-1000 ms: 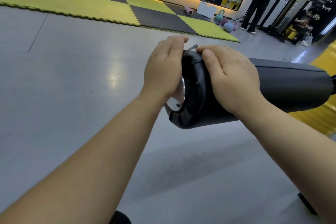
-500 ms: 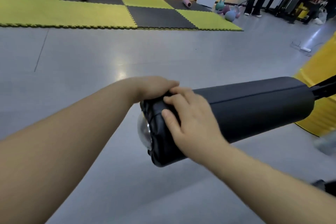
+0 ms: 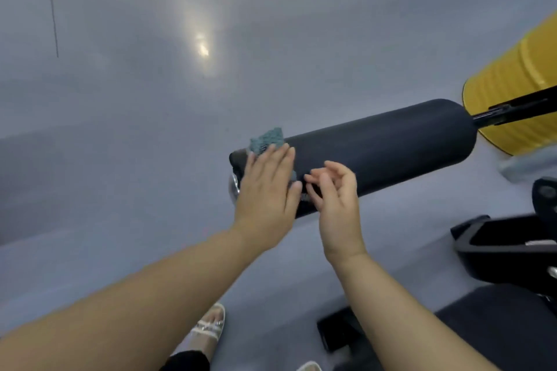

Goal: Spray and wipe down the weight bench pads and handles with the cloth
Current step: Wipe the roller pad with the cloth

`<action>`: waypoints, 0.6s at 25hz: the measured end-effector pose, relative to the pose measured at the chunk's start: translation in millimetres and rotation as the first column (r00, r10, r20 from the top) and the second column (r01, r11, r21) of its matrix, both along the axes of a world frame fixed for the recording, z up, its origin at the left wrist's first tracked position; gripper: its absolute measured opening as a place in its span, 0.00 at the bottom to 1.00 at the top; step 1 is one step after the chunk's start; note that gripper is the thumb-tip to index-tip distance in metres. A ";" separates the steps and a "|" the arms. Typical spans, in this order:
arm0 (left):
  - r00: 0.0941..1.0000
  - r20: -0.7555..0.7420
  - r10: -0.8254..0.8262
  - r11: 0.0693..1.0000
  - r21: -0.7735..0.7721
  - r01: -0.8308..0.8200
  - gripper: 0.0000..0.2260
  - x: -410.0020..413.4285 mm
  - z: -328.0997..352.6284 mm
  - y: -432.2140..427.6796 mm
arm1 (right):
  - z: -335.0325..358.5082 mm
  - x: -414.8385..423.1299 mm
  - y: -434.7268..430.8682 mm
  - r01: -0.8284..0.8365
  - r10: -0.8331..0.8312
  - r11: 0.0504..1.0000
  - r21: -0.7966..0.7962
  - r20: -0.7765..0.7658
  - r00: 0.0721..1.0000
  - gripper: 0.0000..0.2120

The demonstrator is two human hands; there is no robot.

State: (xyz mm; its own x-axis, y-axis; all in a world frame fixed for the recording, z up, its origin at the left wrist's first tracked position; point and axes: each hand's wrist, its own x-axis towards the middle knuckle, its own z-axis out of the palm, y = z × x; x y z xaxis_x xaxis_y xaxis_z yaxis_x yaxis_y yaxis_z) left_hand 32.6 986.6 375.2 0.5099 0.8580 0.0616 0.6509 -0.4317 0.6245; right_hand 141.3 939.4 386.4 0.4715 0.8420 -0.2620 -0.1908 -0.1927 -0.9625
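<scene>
Flat and straight-fingered, my left hand (image 3: 266,190) presses the teal cloth (image 3: 267,139) against the near end of the black roller pad (image 3: 391,144). It pins the cloth with open fingers instead of curling round it, and a crumpled corner of the cloth sticks up past the fingertips on the far side of the pad. Just under the heel of that hand, the chrome end cap (image 3: 233,187) shows at the pad's left end.

On my feed, my right hand (image 3: 336,193) hangs just beside the left, in front of the pad. Its fingers are loosely curled and hold nothing (I cannot tell whether the fingertips touch the pad's skin or stop just short of it). A bit of cloth shows between the two hands.

From there the pad runs rightward and slightly up, off the ground, as a smooth dark cylinder. At its right end it meets a black bar (image 3: 512,110), which carries on to the edge of the view. Behind the bar stands a yellow drum (image 3: 512,69), resting on the grey floor (image 3: 120,129).

Lower in the view, again from the left, a foot in a pale strappy sandal (image 3: 211,327) stands on the floor below my left forearm. A black block (image 3: 336,331) lies on the floor to its right. At the far right sit the black bench frame (image 3: 506,250) and, below it, another dark pad (image 3: 497,328).
</scene>
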 end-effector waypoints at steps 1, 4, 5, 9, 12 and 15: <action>0.982 0.184 0.029 0.980 -0.199 0.008 0.24 -2.3 9.5 -3.8 | 5.6 -4.1 2.3 0.038 -0.038 0.999 -0.022 -0.016 0.999 0.09; 0.697 0.539 0.473 0.751 -0.660 0.000 0.18 -22.1 41.2 5.2 | 10.0 -26.2 5.1 0.008 0.007 0.999 -0.032 0.454 0.891 0.19; 0.664 0.500 0.556 0.725 -0.683 -0.093 0.16 -30.2 47.8 12.8 | 5.9 -34.3 7.5 -0.044 0.068 0.998 -0.054 0.668 0.741 0.24; 0.857 0.161 0.489 0.692 -0.670 -0.269 0.18 -42.8 42.8 40.8 | -17.6 -54.8 30.4 -0.244 0.238 0.949 -0.198 0.960 0.149 0.24; 0.986 -0.029 0.165 0.824 -0.546 -0.154 0.20 -29.5 32.9 43.3 | -41.7 -38.8 29.9 -0.381 0.096 0.920 -0.094 0.995 -0.015 0.16; 0.978 -0.209 0.001 0.782 -0.610 -0.132 0.25 -15.9 32.9 44.3 | -58.0 -4.4 13.3 -0.437 0.037 0.898 -0.061 0.997 -0.064 0.14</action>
